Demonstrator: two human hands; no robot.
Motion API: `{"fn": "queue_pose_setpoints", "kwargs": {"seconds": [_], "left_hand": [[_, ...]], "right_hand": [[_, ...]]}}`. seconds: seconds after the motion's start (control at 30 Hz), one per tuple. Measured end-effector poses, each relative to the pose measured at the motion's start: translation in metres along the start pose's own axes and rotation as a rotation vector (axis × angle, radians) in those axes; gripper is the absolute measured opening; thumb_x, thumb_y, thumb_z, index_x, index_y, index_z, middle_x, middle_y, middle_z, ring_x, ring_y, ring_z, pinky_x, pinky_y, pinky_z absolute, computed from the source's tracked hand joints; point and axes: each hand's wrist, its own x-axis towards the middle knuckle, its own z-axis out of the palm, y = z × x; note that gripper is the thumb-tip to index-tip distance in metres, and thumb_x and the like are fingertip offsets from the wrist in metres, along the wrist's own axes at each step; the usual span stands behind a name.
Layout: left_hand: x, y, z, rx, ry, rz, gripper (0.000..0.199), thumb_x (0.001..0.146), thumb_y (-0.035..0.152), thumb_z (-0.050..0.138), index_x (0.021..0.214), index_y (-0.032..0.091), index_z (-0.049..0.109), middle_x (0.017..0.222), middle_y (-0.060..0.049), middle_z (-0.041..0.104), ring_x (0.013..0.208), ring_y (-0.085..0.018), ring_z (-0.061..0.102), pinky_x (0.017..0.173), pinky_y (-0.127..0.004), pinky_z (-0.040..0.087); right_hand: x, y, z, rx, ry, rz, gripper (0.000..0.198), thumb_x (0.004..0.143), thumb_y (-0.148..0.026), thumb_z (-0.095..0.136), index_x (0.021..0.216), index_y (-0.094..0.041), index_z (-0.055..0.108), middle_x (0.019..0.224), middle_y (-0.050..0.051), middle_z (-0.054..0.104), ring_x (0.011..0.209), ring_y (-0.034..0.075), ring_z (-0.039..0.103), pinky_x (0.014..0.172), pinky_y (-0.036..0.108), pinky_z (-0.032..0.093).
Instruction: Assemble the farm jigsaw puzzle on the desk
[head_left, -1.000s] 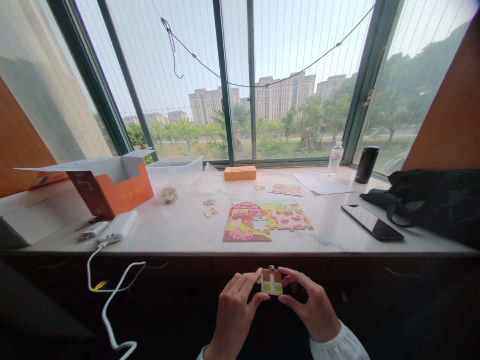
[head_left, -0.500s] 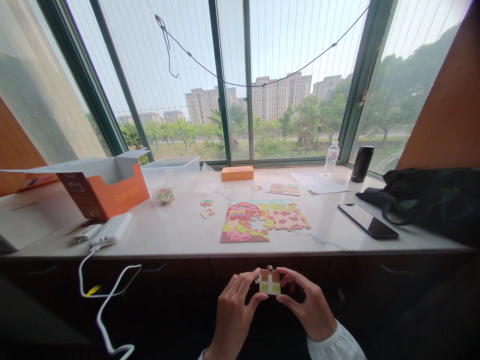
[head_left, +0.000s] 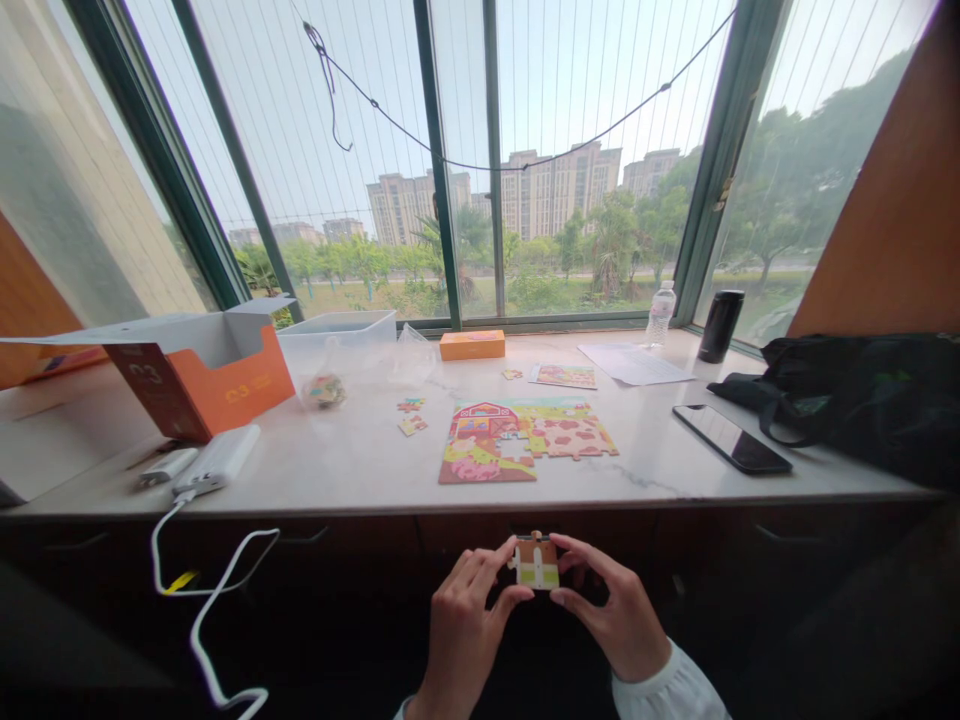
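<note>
Between my two hands, in front of the counter's edge, is a jigsaw puzzle piece (head_left: 537, 566) in brown, white and green. My left hand (head_left: 474, 610) pinches its left side with thumb and fingers. On its right side, my right hand (head_left: 611, 605) grips it the same way. Beyond them on the counter lies a partly joined farm jigsaw puzzle (head_left: 487, 468) with a red barn, a pink pig and a spotted pattern. A gap shows in its middle, and its lower right is open. Loose puzzle pieces (head_left: 412, 425) lie left of it, and another piece (head_left: 512, 374) lies behind it.
An orange and white open box (head_left: 225, 385), a white power bank (head_left: 221, 462) with a cable, and a clear plastic bin (head_left: 341, 340) stand left. Behind the puzzle are a small orange box (head_left: 472, 345) and a picture card (head_left: 564, 376). A phone (head_left: 731, 438), bottle (head_left: 661, 315), black tumbler (head_left: 721, 326) and black bag (head_left: 847, 410) are right.
The view has shifted very slightly. Both hands still hold the puzzle piece in nearly the same place, and nothing on the counter has moved.
</note>
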Motion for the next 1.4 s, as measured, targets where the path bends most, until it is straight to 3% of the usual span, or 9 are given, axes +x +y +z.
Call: {"fn": "queue_pose_setpoints", "kwargs": {"seconds": [0.5,1.4], "left_hand": [[-0.0012,0.001,-0.002,0.002,0.0,-0.018,0.043,0.09,0.049,0.058,0.125,0.027,0.065,0.094,-0.004,0.071,0.082,-0.018,0.067,0.078,-0.03,0.058],[-0.0037,-0.0073,0.0061,0.056,0.035,0.053,0.047,0.091,0.047,0.056,0.133,0.025,0.06,0.09,-0.004,0.07,0.082,-0.017,0.066,0.071,-0.027,0.055]], "right_hand": [[0.0007,-0.0081,0.0002,0.015,0.002,-0.016,0.045,0.08,-0.037,0.071,0.124,-0.026,0.066,0.087,0.003,0.072,0.074,0.018,0.064,0.072,0.03,0.055],[0.0003,-0.0069,0.0059,0.032,0.038,-0.016,0.045,0.077,-0.023,0.072,0.122,-0.024,0.066,0.085,0.001,0.071,0.071,0.014,0.062,0.07,0.025,0.055]]}}
